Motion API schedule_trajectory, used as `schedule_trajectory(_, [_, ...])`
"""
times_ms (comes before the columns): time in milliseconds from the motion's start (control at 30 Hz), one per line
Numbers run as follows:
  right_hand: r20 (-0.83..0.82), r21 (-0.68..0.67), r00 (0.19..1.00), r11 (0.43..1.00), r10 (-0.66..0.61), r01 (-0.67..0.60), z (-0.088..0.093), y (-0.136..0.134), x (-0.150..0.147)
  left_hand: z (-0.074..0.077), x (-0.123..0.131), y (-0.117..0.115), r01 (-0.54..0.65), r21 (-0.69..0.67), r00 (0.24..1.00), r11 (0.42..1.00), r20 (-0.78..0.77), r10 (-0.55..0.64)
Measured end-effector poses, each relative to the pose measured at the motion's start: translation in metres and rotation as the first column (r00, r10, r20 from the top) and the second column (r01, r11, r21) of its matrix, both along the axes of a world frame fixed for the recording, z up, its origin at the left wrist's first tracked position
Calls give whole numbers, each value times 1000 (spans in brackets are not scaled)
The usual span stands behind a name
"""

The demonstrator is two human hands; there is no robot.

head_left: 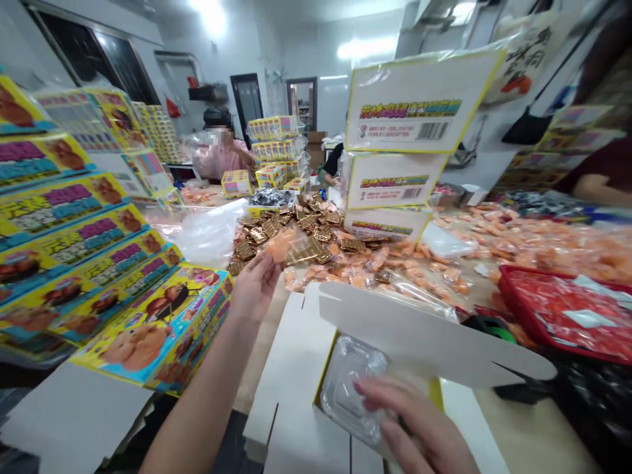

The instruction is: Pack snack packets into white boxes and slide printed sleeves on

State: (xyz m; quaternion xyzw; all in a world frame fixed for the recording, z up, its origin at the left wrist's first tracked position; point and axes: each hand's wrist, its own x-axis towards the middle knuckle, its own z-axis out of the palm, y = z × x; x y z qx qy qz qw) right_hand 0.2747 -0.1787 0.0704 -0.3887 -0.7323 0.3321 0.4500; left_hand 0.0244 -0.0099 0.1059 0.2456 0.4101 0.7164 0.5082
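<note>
My left hand (pixel 255 284) is closed on an orange piece in a clear plastic bag (pixel 280 246), held up in front of a heap of gold-wrapped packets (pixel 316 224). Below on the right stands an opened white carton (pixel 395 329) with its lid flap raised. A clear plastic tray (pixel 351 375) lies in its left part. Over the tray's right side is my right hand (pixel 415 421), its fingers apart and slightly blurred. Whether the fingertips touch the tray I cannot tell. Loose orange bagged pieces (pixel 345 271) lie just beyond the carton.
Printed yellow boxes (pixel 148 316) are stacked at the left. Three white-sided boxes (pixel 395 178) stand piled behind the carton. A red basket (pixel 518 309) holds red bagged packets at right. Flat white cardboard (pixel 291 395) lies under the carton. Co-workers sit further back and at right.
</note>
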Motion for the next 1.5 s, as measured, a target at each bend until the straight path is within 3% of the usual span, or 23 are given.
schedule_trajectory(67, [-329,-208,940,963,94,-170,15,7,-32,14,-6,-46,31,104,999,994,-11,-30])
schedule_trajectory(133, [-596,-264,791,896,140,-357,21,17,-59,14,-15,-91,42,217,992,975,-125,-15])
schedule_trajectory(200, [-715,-231,675,851,179,-471,19,21,-76,3,-25,-128,110,298,949,948,-314,-11])
schedule_trajectory(267, [-735,-189,652,866,188,-463,11,17,-81,-15,-31,-152,275,325,879,905,-467,-100])
schedule_trajectory(333, [-652,-124,747,953,132,-276,-1,4,-76,-34,-29,-163,425,312,837,850,-493,-238])
schedule_trajectory(400, [-451,53,892,999,27,-4,-13,-12,-66,-48,-18,-164,501,235,837,833,-375,-398])
schedule_trajectory(467, [-196,292,978,947,-75,131,-24,-27,-55,-55,-1,-160,571,64,814,819,-172,-554])
schedule_trajectory(533, [16,486,989,865,-146,120,-34,-36,-44,-57,17,-158,682,-110,731,723,62,-680])
schedule_trajectory(600, [134,584,968,806,-214,97,-43,-39,-36,-56,31,-158,783,-153,621,603,245,-745])
schedule_trajectory(667, [151,597,954,793,-258,120,-50,-41,-28,-57,41,-157,818,-121,570,563,300,-765])
schedule_trajectory(767, [44,437,957,867,-288,241,-54,-47,-12,-62,49,-151,751,-163,660,640,222,-717])
schedule_trajectory(833, [-73,237,908,877,-413,418,-54,-54,4,-65,52,-144,709,-209,705,674,198,-681])
schedule_trajectory(900, [-163,-9,772,784,-614,621,-53,-60,22,-65,54,-138,694,-226,720,684,203,-664])
schedule_trajectory(967, [-214,-204,624,659,-751,724,-54,-63,38,-64,58,-135,692,-234,721,683,191,-666])
schedule_trajectory(1067, [-231,-334,553,599,-800,727,-61,-64,51,-64,66,-133,722,-238,685,650,109,-721])
schedule_trajectory(1167, [-208,-358,591,623,-779,695,-70,-63,51,-67,74,-134,744,-248,628,620,-57,-776])
schedule_trajectory(1267, [-227,-346,632,668,-741,659,-74,-62,47,-71,81,-134,706,-274,612,653,-226,-758])
schedule_trajectory(1400, [-241,-373,661,696,-711,613,-73,-55,47,-71,85,-135,649,-284,621,706,-339,-707])
schedule_trajectory(1500, [-244,-403,704,730,-666,551,-69,-45,48,-72,81,-136,597,-321,584,735,-455,-672])
